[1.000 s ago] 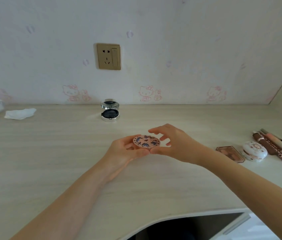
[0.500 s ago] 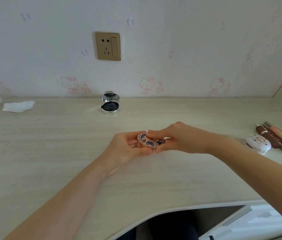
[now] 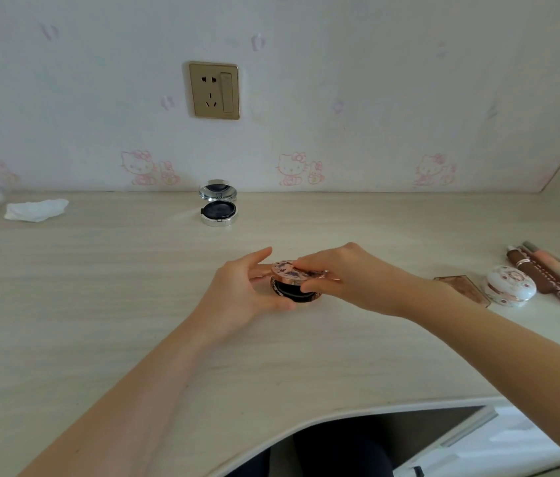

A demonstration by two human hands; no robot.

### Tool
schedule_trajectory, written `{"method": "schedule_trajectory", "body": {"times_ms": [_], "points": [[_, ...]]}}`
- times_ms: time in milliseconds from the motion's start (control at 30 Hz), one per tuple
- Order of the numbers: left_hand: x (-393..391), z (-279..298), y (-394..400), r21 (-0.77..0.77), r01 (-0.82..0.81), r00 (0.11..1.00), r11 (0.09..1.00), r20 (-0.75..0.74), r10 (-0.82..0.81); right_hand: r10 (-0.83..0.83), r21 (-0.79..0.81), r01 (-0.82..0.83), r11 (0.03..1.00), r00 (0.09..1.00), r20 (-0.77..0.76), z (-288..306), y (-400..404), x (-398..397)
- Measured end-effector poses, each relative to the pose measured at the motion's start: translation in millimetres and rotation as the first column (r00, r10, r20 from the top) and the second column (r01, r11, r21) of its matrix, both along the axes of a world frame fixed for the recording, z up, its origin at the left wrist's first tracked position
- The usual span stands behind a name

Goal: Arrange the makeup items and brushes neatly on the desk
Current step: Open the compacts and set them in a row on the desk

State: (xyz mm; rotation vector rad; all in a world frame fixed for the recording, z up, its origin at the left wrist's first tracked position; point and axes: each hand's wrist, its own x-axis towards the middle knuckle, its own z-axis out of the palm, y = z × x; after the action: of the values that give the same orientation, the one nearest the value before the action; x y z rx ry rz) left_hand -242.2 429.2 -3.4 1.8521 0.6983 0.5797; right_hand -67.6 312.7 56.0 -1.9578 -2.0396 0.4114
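Observed at centre of the pale wood-grain worktop (image 3: pixel 99 304): a round pink compact (image 3: pixel 294 282) with a floral lid, held between both hands. Left hand (image 3: pixel 244 297) cupped around the dark base, thumb below, index finger stretched out above the lid. Right hand (image 3: pixel 347 277) pinched on the lid from the right side, fingers across the patterned top, thumb at the front edge of the base. Lid raised slightly off the dark base on the left side (gap visible, hinge hidden). Could not tell whether the base touched the worktop or was held just above it.

Noted further back, near the wall: a silver compact (image 3: pixel 218 204) standing open, mirror lid upright, dark pad showing in the base. Well apart from the hands. Crumpled white tissue (image 3: pixel 36 210) lying at far left.

Noted at right, near the edge of view: a white round case (image 3: pixel 510 285) with floral print, a flat brownish palette (image 3: pixel 462 287) just beside it on the near side, and a row of tubes and sticks (image 3: pixel 547 273) lying side by side behind the case (labels too blurred to read).

Gold wall socket (image 3: pixel 213 90) above the silver compact.
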Motion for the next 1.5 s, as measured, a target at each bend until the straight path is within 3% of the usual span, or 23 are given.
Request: {"method": "schedule_trajectory", "body": {"times_ms": [133,367,500,667,900,1333,1500], "points": [[-2.2,-5.4,3.1,0.15,-0.067,0.994,0.986,-0.074,0.079,-0.008,0.039,0.006,0.999,0.998,0.057,-11.9,3.1,-5.5],[-6.8,-10.6,5.1,0.233,-0.088,0.988,0.969,-0.105,0.115,-0.048,0.135,0.027,0.99,0.987,0.154,-18.5,3.7,-7.0],[-7.5,-9.8,2.5,0.276,-0.1,0.986,0.956,-0.098,0.131,-0.041,0.102,0.021,0.995,0.98,0.193,-16.3,6.2,-6.7],[-6.0,-7.8,0.5,0.292,-0.102,0.987,0.951,-0.089,0.133,-0.047,0.071,0.042,0.997,0.997,0.06,-6.0,9.4,-0.3],[-7.9,-5.8,-1.3,0.323,-0.106,0.985,0.941,-0.094,0.143,-0.097,0.01,0.096,0.995,0.992,0.079,3.4,29.2,11.9],[-5.1,-8.6,-8.2,0.395,-0.134,0.981,0.909,-0.079,0.179,-0.208,-0.118,0.187,0.975,0.957,-0.201,9.9,39.4,15.7],[-3.3,-10.6,-11.6,0.438,-0.151,0.979,0.886,-0.061,0.197,-0.197,-0.095,0.182,0.979,0.962,-0.19,6.8,36.5,16.0]]}}
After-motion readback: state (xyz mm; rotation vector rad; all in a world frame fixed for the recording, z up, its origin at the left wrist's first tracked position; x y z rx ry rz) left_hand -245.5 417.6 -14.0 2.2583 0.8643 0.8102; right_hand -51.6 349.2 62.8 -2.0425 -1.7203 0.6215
